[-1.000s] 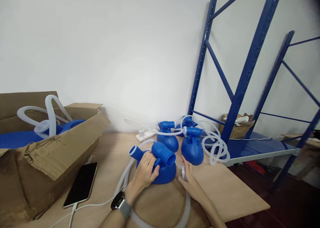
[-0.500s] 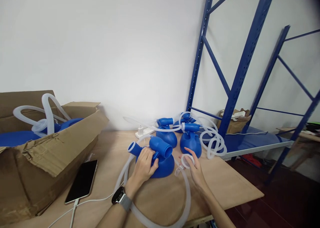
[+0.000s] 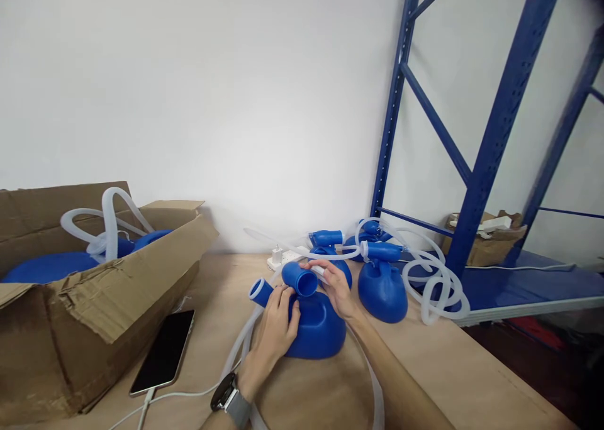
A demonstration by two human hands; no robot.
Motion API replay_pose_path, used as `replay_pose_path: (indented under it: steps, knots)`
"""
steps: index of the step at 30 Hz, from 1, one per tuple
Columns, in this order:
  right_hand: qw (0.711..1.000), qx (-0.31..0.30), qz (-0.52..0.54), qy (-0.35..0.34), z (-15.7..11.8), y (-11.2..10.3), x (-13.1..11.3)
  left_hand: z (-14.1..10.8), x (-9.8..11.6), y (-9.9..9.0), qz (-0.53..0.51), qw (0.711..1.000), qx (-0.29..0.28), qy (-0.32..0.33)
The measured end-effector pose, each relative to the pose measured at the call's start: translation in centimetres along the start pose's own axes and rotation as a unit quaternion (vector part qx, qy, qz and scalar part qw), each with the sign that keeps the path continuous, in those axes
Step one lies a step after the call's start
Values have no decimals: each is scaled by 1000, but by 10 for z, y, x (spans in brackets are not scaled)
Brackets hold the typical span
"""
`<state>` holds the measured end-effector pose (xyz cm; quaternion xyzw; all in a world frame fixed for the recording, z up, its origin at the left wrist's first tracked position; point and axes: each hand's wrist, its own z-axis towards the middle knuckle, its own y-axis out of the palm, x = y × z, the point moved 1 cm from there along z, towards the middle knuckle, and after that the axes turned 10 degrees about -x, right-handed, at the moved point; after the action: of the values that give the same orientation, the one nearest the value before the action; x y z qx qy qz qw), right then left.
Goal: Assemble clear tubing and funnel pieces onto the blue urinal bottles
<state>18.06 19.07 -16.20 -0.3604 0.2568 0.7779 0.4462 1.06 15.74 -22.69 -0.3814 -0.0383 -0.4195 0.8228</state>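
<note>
A blue plastic bottle (image 3: 323, 329) stands on the wooden table, its wide round mouth (image 3: 306, 282) facing me and a narrower spout (image 3: 260, 292) to the left. My left hand (image 3: 278, 320), with a watch on the wrist, grips the bottle between spout and mouth. Beside the mouth's right rim, my right hand (image 3: 335, 288) is closed on a whitish ring-like piece (image 3: 321, 273), partly hidden by the fingers. A clear hose (image 3: 238, 342) curves down around the bottle's left side, and another stretch runs under my right forearm.
An open cardboard box (image 3: 141, 279) with blue bottles and hose stands left, a plugged-in phone (image 3: 165, 351) beside it. Behind are further blue bottles (image 3: 383, 292), coiled hoses (image 3: 438, 285) and a power strip (image 3: 287, 256). A blue metal rack (image 3: 495, 122) rises at the right.
My right hand has moved left and up with the whitish piece to the bottle's mouth. My left hand still grips the bottle. The view has shifted, moving the background rightward.
</note>
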Motion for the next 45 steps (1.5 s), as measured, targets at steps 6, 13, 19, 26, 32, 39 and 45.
replay_pose_path:
  steps: [6, 13, 19, 26, 32, 39, 45]
  knots:
    - [993, 91, 73, 15, -11, 4, 19, 2, 9, -4, 48, 999, 17, -14]
    - [996, 78, 10, -44, -20, 9, 8, 0, 21, -11, -6, 998, -28, 51]
    - [999, 12, 4, -31, -29, 21, 9, -3, 32, -11, -26, 995, -89, 40]
    - [997, -16, -39, -57, -33, 28, 8, -4, 30, -8, -43, 994, -95, 37]
    - [994, -44, -88, -47, -34, 30, 2, -4, 30, -3, -55, 995, -80, 13]
    - [999, 12, -26, -41, -31, 26, 16, -2, 27, -3, -104, 993, -57, -19]
    - [996, 80, -8, -40, -24, 2, 30, 3, 27, -6, -207, 975, -34, -72]
